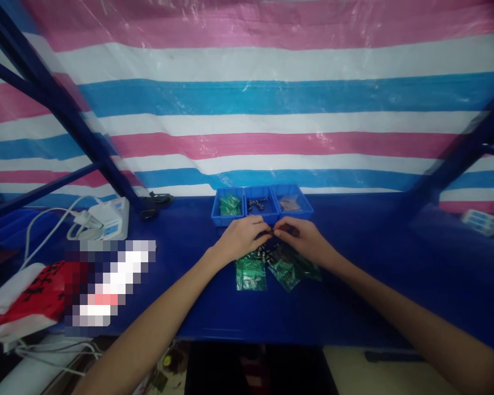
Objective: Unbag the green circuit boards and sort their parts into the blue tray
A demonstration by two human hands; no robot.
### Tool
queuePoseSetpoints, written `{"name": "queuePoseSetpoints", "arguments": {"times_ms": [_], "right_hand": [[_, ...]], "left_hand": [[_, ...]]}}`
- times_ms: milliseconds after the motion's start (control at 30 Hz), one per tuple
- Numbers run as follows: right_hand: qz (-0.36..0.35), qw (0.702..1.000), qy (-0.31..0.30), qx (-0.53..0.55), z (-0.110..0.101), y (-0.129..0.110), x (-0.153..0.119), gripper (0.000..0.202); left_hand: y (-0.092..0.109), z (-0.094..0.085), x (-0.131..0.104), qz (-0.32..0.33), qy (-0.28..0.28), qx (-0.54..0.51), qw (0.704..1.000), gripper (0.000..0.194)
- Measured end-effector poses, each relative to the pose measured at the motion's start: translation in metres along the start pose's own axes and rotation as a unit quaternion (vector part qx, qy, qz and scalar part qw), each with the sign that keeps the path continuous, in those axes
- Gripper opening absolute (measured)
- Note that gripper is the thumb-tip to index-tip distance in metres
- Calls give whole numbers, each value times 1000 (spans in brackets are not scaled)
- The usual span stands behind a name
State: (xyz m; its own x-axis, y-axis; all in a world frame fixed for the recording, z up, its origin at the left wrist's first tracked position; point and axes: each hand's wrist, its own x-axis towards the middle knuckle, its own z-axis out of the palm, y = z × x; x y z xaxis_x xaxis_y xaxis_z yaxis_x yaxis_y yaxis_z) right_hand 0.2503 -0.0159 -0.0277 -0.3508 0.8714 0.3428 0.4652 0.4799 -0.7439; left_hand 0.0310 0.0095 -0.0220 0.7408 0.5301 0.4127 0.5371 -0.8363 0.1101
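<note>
My left hand (247, 236) and my right hand (297, 236) meet fingertip to fingertip just in front of three blue bins, fingers pinched. Whatever small dark thing lies between the fingertips is too small to name. Below the hands are small dark and silvery parts (265, 254), a green plastic packet (251, 274) on the left and more green packets (286, 272) on the right. The left bin (227, 221) holds green packets, the middle bin (262, 191) small metallic parts, and the right bin (307, 207) pale packets.
The blue table (214, 312) has a white power strip (121, 216) with cables at its left. A red and white bag (45, 291) lies near the left front edge. Dark blue frame posts (76, 126) stand before a striped sheet (247, 99).
</note>
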Motion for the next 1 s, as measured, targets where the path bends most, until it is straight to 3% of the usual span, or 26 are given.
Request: {"name": "queuePoseSetpoints", "arguments": {"times_ms": [400, 700, 1000], "right_hand": [[-43, 995, 14, -85, 4, 0, -2, 9], [13, 1000, -7, -24, 0, 4, 1, 17], [41, 999, -3, 18, 0, 2, 3, 22]], "left_hand": [[-1, 2, 0, 11, 1, 25, 1000, 21], [4, 8, -1, -10, 63, -6, 998, 24], [10, 9, -1, -9, 63, 38, 997, 26]]}}
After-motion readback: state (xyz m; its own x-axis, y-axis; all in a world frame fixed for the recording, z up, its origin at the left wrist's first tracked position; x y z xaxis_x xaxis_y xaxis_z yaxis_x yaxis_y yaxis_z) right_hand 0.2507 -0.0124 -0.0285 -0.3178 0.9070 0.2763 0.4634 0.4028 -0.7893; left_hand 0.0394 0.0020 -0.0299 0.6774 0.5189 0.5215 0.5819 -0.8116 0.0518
